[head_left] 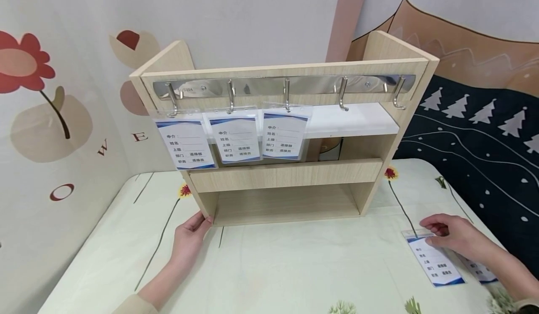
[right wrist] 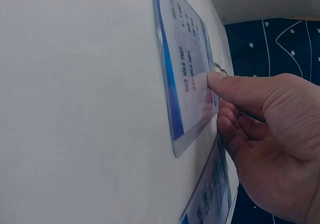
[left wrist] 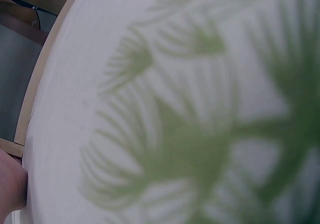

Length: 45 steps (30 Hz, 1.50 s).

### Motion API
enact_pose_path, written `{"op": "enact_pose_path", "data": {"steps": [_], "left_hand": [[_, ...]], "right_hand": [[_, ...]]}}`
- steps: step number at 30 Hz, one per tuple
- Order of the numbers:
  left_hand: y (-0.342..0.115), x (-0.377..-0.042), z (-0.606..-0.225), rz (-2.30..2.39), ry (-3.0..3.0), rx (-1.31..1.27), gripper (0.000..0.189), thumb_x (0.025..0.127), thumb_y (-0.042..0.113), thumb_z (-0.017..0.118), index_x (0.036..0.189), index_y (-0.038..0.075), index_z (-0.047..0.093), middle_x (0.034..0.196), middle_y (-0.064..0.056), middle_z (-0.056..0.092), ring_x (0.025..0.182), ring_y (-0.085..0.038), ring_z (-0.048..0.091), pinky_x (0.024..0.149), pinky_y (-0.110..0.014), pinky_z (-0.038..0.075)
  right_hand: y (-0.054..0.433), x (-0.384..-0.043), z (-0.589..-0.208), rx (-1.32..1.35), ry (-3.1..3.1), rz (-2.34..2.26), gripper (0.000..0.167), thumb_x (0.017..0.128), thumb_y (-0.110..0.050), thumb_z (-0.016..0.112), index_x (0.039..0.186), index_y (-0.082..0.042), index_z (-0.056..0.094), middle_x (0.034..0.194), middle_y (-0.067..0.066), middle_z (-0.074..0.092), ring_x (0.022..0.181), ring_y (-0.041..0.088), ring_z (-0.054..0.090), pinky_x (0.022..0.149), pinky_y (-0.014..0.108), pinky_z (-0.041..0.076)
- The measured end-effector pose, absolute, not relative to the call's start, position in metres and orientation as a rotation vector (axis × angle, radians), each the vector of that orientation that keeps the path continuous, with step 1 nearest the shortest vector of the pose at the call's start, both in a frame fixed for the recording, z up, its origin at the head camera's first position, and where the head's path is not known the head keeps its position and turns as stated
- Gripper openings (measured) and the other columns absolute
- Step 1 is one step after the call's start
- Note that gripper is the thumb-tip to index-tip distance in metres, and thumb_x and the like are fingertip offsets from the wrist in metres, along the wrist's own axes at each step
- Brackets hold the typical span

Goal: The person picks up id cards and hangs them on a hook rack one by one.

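A wooden shelf [head_left: 286,173] stands on the table, a metal hook rail [head_left: 261,87] along its upper front. My left hand [head_left: 191,239] holds the shelf's lower left corner; in the left wrist view only a bit of that hand [left wrist: 11,184] shows at the edge. On the right, my right hand [head_left: 459,237] pinches the top edge of a badge card [head_left: 435,262] in a clear sleeve. Its thumb lies on the sleeve in the right wrist view, the other fingers curled at the edge. A second badge card [right wrist: 210,194] lies beside it, partly covered by the hand.
Three badge cards, left [head_left: 189,145], centre [head_left: 236,138] and right [head_left: 285,134], hang from the three left hooks. The fourth hook [head_left: 343,94] and fifth hook [head_left: 397,91] are bare. A pale flowered cloth [head_left: 294,267] covers the table; patterned curtains stand behind.
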<state>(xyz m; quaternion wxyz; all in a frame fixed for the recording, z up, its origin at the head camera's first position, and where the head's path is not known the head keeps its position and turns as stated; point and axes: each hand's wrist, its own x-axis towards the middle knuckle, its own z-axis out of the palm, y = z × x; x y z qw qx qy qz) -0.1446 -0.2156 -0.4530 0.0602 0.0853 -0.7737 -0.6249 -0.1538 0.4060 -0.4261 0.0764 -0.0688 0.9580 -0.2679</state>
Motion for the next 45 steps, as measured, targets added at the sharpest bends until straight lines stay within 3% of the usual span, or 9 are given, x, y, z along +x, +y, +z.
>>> {"op": "enact_pose_path", "data": {"steps": [12, 26, 32, 39, 45], "left_hand": [[-0.2164, -0.1446, -0.4533, -1.859, -2.381, 0.245, 0.045, 0.105, 0.010, 0.059, 0.146, -0.006, 0.050, 0.145, -0.022, 0.053, 0.125, -0.017, 0.057, 0.089, -0.009, 0.050], [-0.2169, -0.1440, -0.4537, -1.870, -2.369, 0.252, 0.045, 0.105, 0.009, 0.059, 0.147, -0.006, 0.050, 0.145, -0.022, 0.053, 0.119, -0.007, 0.059, 0.088, -0.009, 0.050], [-0.2171, -0.1445, -0.4535, -1.882, -2.376, 0.259, 0.046, 0.105, 0.009, 0.059, 0.148, -0.005, 0.048, 0.146, -0.022, 0.052, 0.124, -0.014, 0.056, 0.089, -0.009, 0.050], [-0.2166, -0.1449, -0.4532, -1.865, -2.374, 0.247, 0.046, 0.104, 0.008, 0.060, 0.146, -0.006, 0.050, 0.145, -0.023, 0.053, 0.121, -0.011, 0.058, 0.089, -0.010, 0.050], [-0.2168, -0.1447, -0.4534, -1.866, -2.372, 0.247, 0.045, 0.104, 0.007, 0.059, 0.146, -0.006, 0.050, 0.144, -0.022, 0.054, 0.123, -0.016, 0.058, 0.089, -0.011, 0.050]], "right_hand": [[0.4080, -0.1582, -0.4245, -0.233, 2.833, -0.749, 0.030, 0.087, -0.009, 0.080, 0.112, 0.001, 0.068, 0.096, 0.002, 0.059, 0.081, 0.011, 0.047, 0.066, 0.023, 0.045], [0.4083, -0.1597, -0.4226, -0.259, 2.809, -0.748, 0.027, 0.088, -0.009, 0.079, 0.108, 0.000, 0.064, 0.090, 0.002, 0.052, 0.080, 0.012, 0.045, 0.063, 0.024, 0.039], [0.4083, -0.1592, -0.4228, -0.243, 2.817, -0.743, 0.026, 0.088, -0.009, 0.078, 0.109, 0.000, 0.064, 0.091, 0.002, 0.054, 0.080, 0.012, 0.046, 0.064, 0.024, 0.040], [0.4082, -0.1597, -0.4240, -0.239, 2.807, -0.764, 0.027, 0.088, -0.009, 0.079, 0.110, -0.001, 0.065, 0.091, 0.002, 0.054, 0.080, 0.012, 0.046, 0.064, 0.024, 0.040], [0.4099, -0.1579, -0.4271, -0.291, 2.826, -0.788, 0.028, 0.088, -0.007, 0.079, 0.112, 0.000, 0.067, 0.095, 0.002, 0.056, 0.079, 0.008, 0.045, 0.065, 0.023, 0.041]]}}
